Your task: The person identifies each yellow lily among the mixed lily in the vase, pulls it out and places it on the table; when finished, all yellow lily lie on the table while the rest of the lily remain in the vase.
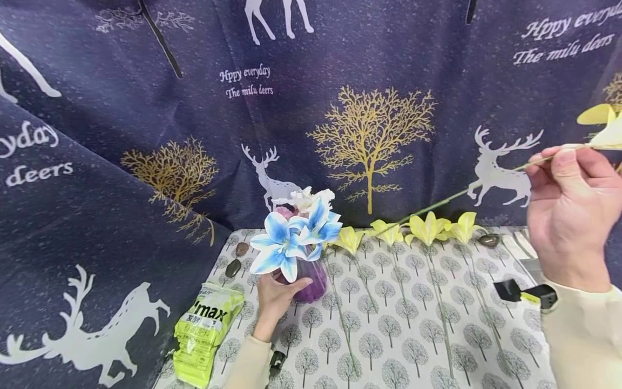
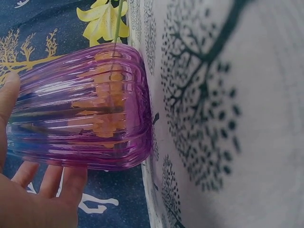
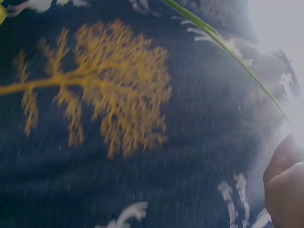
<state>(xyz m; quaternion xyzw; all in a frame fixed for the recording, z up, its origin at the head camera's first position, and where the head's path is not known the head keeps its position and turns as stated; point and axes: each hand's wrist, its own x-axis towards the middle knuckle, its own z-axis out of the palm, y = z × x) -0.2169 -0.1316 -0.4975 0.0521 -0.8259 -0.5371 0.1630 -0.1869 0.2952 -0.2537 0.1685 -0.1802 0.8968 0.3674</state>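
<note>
My left hand (image 1: pixel 277 302) grips the side of a ribbed, clear purple vase (image 1: pixel 313 281) standing on the cloth. Blue-and-white lilies (image 1: pixel 281 246) and a white flower (image 1: pixel 311 200) rise from its mouth. Through the vase wall in the left wrist view, stems and orange shapes (image 2: pixel 107 95) show. High on the right, my right hand (image 1: pixel 578 210) pinches a yellow lily (image 1: pixel 607 129) just below its bloom, between thumb and fingers. Its long green stem (image 1: pixel 452 199) slants down leftward toward the vase. In the right wrist view, the stem (image 3: pixel 232 54) crosses the top right corner.
Several yellow lilies (image 1: pixel 428 229) lie in a row on the tree-print cloth (image 1: pixel 371 346), stems toward me. A green-and-white packet (image 1: pixel 206 335) lies at the left. Dark stones (image 1: pixel 233 268) sit behind it, another stone (image 1: pixel 489 240) far right. A deer-print curtain (image 1: pixel 291 124) hangs behind.
</note>
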